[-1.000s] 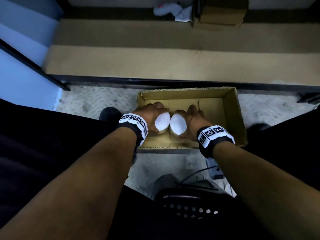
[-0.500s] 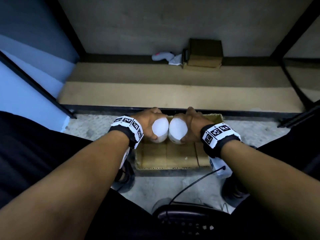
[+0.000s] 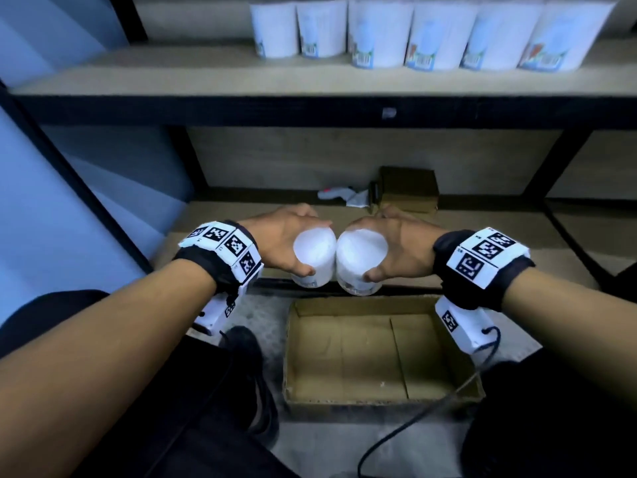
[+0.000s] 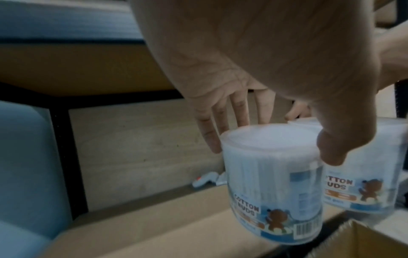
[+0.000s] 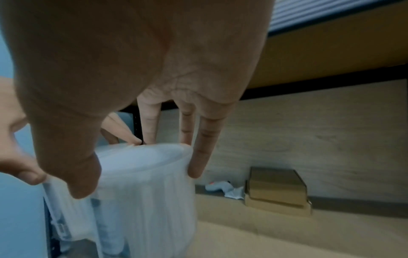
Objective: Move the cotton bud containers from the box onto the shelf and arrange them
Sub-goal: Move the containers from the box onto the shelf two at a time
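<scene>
My left hand (image 3: pixel 289 238) grips one cotton bud container (image 3: pixel 314 257) and my right hand (image 3: pixel 396 243) another (image 3: pixel 360 262), touching, above the box (image 3: pixel 448 367); top-only grips may slip before the shelf (image 3: pixel 206 77).

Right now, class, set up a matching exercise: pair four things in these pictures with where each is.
Things:
1. left hand
2. cardboard box
3. row of containers
4. small brown box

Places:
A. upper shelf
B. on the floor, nothing in it
C. back of the lower shelf
D. gripping a cotton bud container from above

Pairs: 1-D, 2-B, 3-A, 4-C
</scene>
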Demonstrator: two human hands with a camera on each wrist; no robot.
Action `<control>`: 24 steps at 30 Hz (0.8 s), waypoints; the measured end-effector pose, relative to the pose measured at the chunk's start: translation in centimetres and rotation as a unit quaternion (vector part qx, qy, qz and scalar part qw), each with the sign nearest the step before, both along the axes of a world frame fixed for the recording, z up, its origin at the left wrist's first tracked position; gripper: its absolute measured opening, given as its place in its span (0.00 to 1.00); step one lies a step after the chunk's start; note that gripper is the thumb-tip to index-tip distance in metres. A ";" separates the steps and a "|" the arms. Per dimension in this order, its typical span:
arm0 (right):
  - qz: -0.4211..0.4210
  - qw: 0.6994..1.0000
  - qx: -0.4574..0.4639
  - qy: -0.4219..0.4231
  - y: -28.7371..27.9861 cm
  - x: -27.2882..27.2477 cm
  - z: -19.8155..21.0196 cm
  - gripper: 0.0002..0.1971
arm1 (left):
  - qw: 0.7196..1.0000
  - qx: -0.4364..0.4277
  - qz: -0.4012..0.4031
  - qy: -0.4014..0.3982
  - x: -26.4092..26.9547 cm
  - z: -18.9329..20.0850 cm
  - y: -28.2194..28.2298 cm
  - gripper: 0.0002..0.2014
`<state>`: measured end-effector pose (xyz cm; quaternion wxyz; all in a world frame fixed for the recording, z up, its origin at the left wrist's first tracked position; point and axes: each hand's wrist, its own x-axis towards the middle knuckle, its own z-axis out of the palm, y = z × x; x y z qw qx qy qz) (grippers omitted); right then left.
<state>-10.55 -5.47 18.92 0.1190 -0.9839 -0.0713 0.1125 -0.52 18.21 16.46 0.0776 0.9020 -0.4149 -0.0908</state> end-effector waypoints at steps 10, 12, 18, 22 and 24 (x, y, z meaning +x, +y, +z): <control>0.021 0.986 0.080 -0.143 0.7 2.4 9.2 0.40 | 0.993 -0.036 -0.009 -0.112 1.4 12.4 2.6 0.44; 0.018 0.981 0.099 -0.167 0.8 3.0 10.9 0.38 | 0.991 -0.051 0.002 -0.121 1.8 14.4 2.9 0.43; -0.002 0.958 0.146 -0.247 0.9 4.1 15.6 0.29 | 0.988 -0.073 0.011 -0.137 3.1 19.5 3.4 0.37; -0.010 0.943 0.195 -0.268 1.0 4.9 18.1 0.23 | 0.987 -0.085 0.005 -0.140 3.8 22.3 3.4 0.37; -0.017 0.939 0.201 -0.280 1.2 5.7 18.9 0.23 | 0.986 -0.093 0.008 -0.137 4.2 23.4 3.3 0.37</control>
